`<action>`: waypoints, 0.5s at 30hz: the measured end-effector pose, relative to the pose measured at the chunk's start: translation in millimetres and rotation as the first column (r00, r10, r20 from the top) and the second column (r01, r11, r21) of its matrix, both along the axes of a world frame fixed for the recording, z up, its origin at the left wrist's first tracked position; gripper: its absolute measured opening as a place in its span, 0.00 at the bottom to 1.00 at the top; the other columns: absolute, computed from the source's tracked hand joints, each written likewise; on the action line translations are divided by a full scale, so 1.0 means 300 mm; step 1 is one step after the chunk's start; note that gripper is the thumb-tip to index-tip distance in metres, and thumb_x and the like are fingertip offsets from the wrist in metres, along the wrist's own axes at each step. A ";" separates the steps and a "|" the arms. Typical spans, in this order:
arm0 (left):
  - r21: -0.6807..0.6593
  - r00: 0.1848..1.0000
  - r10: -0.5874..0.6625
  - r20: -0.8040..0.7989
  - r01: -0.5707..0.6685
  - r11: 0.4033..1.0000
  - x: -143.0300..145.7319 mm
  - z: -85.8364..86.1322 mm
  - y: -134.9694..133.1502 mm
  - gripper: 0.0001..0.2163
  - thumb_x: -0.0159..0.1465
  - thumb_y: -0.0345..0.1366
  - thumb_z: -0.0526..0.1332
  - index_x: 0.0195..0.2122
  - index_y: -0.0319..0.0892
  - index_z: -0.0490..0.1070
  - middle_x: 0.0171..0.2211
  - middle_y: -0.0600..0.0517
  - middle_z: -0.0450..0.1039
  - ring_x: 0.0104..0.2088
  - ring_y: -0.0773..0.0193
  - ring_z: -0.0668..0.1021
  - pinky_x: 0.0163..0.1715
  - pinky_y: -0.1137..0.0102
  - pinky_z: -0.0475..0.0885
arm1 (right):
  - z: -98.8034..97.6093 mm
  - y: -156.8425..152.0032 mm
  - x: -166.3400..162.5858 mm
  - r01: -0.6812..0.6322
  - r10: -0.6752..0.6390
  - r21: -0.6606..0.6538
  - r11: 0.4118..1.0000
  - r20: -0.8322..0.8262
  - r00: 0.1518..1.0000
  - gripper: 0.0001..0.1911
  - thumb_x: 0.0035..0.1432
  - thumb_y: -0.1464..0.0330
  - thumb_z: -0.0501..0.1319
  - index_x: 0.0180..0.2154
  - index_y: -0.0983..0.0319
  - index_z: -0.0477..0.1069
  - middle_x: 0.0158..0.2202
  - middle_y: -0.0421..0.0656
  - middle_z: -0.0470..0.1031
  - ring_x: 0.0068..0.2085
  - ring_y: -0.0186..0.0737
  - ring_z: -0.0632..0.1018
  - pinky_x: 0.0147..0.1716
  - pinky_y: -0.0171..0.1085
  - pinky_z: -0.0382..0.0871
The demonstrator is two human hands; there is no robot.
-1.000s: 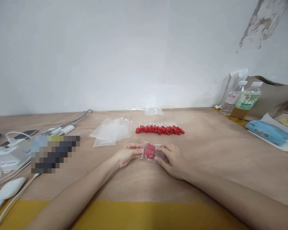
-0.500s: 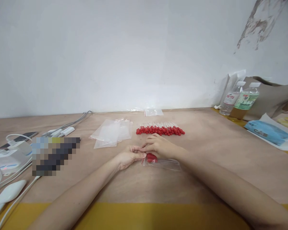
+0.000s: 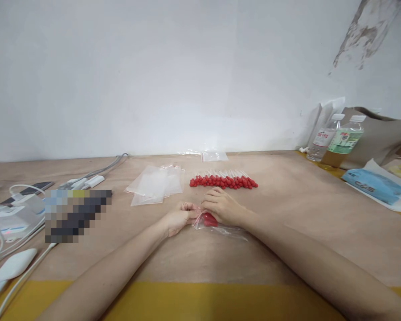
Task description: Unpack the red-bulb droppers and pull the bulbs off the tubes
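A small clear zip bag [image 3: 220, 227] with red-tipped sticks inside lies on the brown table [image 3: 287, 214] in front of me. My left hand [image 3: 178, 217] pinches the bag's left end, fingers curled. My right hand [image 3: 222, 207] rests over the same end, fingers closed on the bag's opening. Just beyond my hands a row of red-tipped sticks [image 3: 223, 180] lies loose on the table. To its left is a small stack of empty clear bags [image 3: 153, 185].
Another clear bag [image 3: 214, 155] lies by the wall. Cables, chargers and white devices [image 3: 13, 218] crowd the left side. Two plastic bottles [image 3: 334, 138], a brown paper bag and a blue packet [image 3: 374, 185] stand at the right. A yellow strip runs along the near edge.
My right hand has moved from lying flat on the bag's right part to its left end, beside my left hand. The bag has turned slightly, its free end pointing right.
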State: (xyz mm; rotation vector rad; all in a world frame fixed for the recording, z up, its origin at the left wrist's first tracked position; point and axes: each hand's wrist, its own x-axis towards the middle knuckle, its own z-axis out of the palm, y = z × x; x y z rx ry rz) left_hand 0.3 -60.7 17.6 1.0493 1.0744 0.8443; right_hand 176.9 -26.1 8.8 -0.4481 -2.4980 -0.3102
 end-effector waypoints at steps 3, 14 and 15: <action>0.040 0.999 0.007 -0.037 -0.005 0.999 0.014 -0.001 -0.006 0.12 0.40 0.35 0.70 0.22 0.34 0.71 0.21 0.52 0.72 0.22 0.71 0.73 0.27 0.75 0.66 | 0.000 -0.001 -0.006 0.013 -0.014 0.028 1.000 0.032 0.999 0.11 0.59 0.73 0.47 0.30 0.63 0.67 0.30 0.44 0.69 0.34 0.37 0.64 0.40 0.38 0.55; 0.137 0.992 0.105 -0.072 -0.095 0.986 0.019 -0.017 0.002 0.12 0.45 0.34 0.67 0.29 0.38 0.67 0.22 0.56 0.69 0.23 0.70 0.72 0.27 0.72 0.69 | 0.038 -0.013 0.013 -0.056 0.025 -0.230 0.971 -0.138 0.990 0.08 0.58 0.73 0.49 0.34 0.61 0.65 0.37 0.44 0.69 0.41 0.37 0.67 0.41 0.38 0.60; 0.161 0.991 0.115 -0.066 -0.104 0.982 0.020 -0.017 0.000 0.13 0.45 0.33 0.66 0.30 0.39 0.66 0.22 0.57 0.68 0.23 0.71 0.71 0.27 0.72 0.70 | 0.040 -0.012 0.012 -0.058 0.017 -0.249 0.967 -0.167 0.986 0.07 0.58 0.72 0.49 0.35 0.61 0.65 0.38 0.44 0.69 0.41 0.37 0.67 0.42 0.38 0.60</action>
